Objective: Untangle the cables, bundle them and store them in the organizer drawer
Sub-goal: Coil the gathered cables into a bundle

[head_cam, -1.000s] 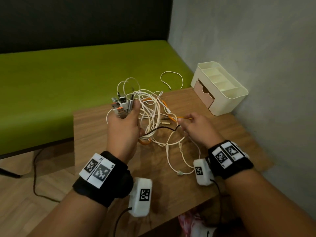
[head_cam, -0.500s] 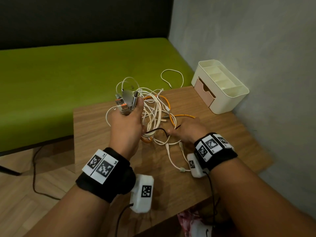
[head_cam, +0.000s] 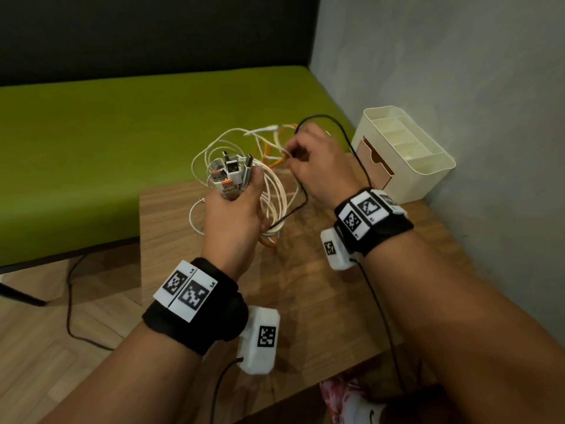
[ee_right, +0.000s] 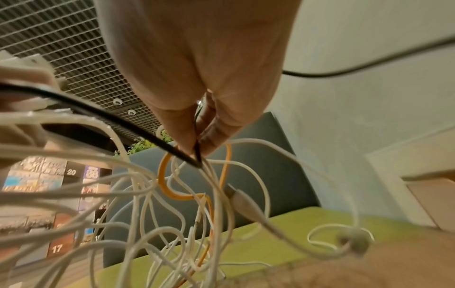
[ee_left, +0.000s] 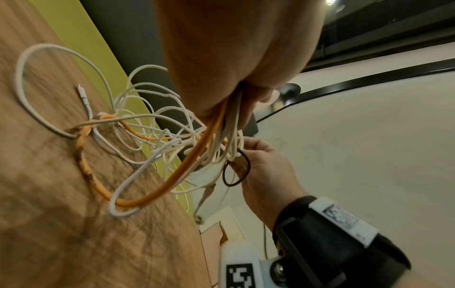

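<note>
My left hand (head_cam: pixel 235 209) is raised over the wooden table (head_cam: pixel 305 304) and grips a bunch of USB plugs (head_cam: pixel 227 175). White cables (head_cam: pixel 275 191) and an orange cable (ee_left: pixel 172 179) hang from it in a tangle. To its right and a little farther off, my right hand (head_cam: pixel 318 166) pinches a thin black cable (head_cam: pixel 345 133) between thumb and fingers (ee_right: pixel 194 136). That cable loops over the hand and runs back down into the tangle. The cream organizer (head_cam: pixel 428 169) stands at the table's far right by the wall, and its beige drawer (head_cam: pixel 374 162) looks closed.
A green bench (head_cam: pixel 122 133) runs behind and left of the table. A grey wall (head_cam: pixel 458 71) closes in the right side. One white cable loop (ee_left: pixel 49 78) lies on the table. A black cord (head_cam: pixel 70 301) trails on the wooden floor at the left.
My right hand rose from the table and moved away toward the organizer, drawing the black cable up out of the tangle. My left hand lifted the plug bunch slightly.
</note>
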